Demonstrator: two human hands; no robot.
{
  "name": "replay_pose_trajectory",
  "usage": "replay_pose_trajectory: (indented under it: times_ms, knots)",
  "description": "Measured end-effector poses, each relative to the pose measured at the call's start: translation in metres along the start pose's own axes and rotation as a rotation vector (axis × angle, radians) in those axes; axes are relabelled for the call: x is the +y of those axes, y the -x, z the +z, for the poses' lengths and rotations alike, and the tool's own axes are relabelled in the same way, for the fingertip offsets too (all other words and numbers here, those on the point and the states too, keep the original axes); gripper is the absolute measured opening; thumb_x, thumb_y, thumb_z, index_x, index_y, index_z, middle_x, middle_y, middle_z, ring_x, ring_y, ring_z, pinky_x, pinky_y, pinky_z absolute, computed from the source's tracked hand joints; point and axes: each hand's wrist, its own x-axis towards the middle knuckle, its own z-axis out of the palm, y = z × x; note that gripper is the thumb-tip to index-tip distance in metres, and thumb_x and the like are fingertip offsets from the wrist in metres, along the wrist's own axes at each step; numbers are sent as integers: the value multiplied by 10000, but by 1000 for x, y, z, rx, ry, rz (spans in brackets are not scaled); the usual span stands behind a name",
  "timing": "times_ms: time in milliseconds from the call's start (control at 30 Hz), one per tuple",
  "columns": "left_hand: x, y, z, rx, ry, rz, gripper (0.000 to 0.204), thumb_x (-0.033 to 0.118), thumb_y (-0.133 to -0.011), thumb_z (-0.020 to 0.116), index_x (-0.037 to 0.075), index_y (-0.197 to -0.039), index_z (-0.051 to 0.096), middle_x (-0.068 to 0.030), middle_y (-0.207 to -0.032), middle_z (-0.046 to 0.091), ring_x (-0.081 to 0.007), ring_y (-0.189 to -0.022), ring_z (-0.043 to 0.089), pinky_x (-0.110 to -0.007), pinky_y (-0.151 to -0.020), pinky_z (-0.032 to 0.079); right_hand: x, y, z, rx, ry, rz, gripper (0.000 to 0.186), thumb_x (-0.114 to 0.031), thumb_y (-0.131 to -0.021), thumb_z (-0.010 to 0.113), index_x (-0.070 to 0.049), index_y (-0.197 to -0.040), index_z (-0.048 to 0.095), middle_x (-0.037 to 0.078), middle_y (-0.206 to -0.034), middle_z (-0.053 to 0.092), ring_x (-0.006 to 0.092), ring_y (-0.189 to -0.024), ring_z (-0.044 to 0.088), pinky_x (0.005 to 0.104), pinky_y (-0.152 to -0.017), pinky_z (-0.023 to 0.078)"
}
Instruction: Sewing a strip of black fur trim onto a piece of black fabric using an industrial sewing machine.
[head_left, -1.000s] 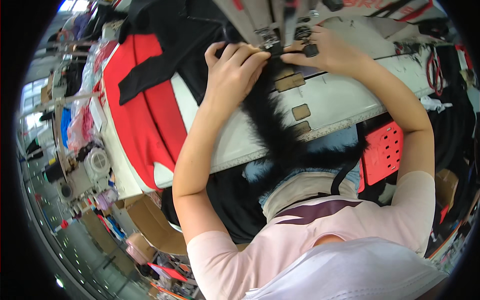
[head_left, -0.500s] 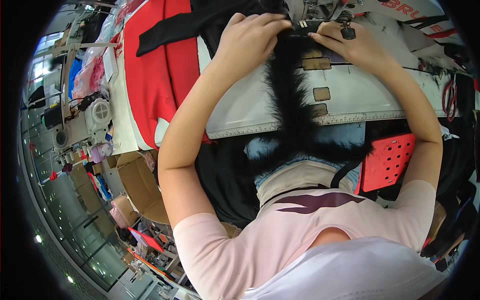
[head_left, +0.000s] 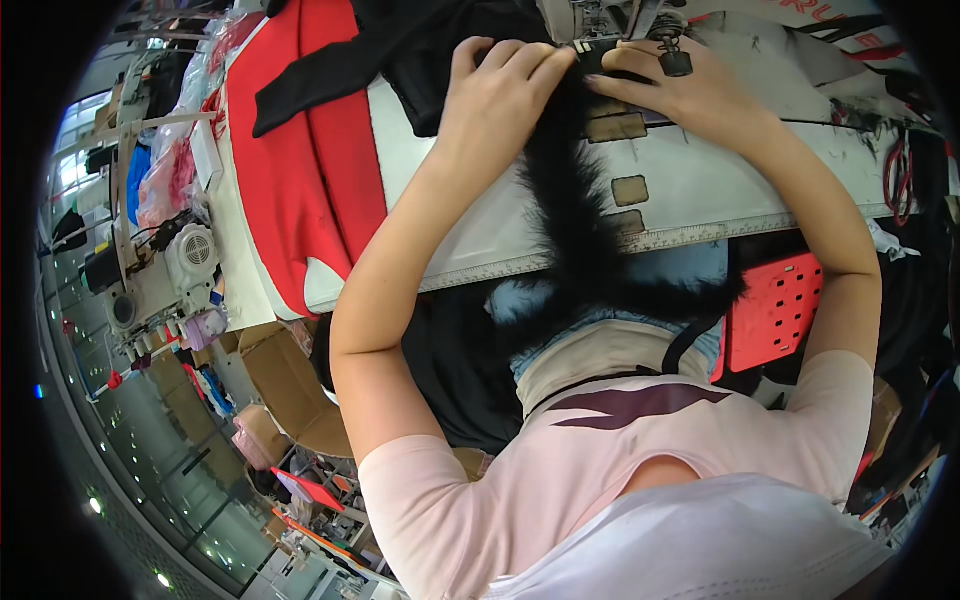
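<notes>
A sewing machine (head_left: 612, 28) stands at the far edge, its presser foot area between my hands. My left hand (head_left: 503, 92) is bent over black fabric (head_left: 432, 70) just left of the machine, thumb and fingertips pressed on it. On the other side my right hand (head_left: 690, 90) pinches dark material close to the presser foot; its fingertips are partly behind the machine's parts. From there a fluffy black fur trim (head_left: 568, 200) runs down across the white table and over the front edge onto my lap. The exact seam under the foot is hidden.
Red fabric (head_left: 290, 150) with a black piece over it lies on the left of the white table (head_left: 440, 225). A ruler strip (head_left: 690, 233) follows the table's front edge. To the right hangs a red perforated panel (head_left: 775, 310); a cardboard box (head_left: 290, 385) stands lower left.
My view has shifted slightly. The right hand's fingers have come nearer to the left hand at the machine, and the black fabric lies a little differently beside the left hand.
</notes>
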Motion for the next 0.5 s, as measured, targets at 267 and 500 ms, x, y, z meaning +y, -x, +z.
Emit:
replay_pose_trajectory:
  times_ms: [267,500]
  knots:
    - [-7,5,2,-1,-55,-43,211,59,-739,700,141,-930,669,51,-954,611,-136,-958,584,-401,-921,367,-7,-3,1,-84,53,57,399,-97,-797,588,-171,-1186,638,-14,-1280,550,198,-1130,567,322,-921,471]
    - [-17,-4,0,-19,-81,4,266,86,-768,681,166,-1019,648,77,-1032,632,-111,-1012,575,-373,-928,344,-14,-10,-2,-92,-13,91,346,-155,-806,618,-161,-1151,642,-8,-1271,561,174,-1178,546,328,-960,453]
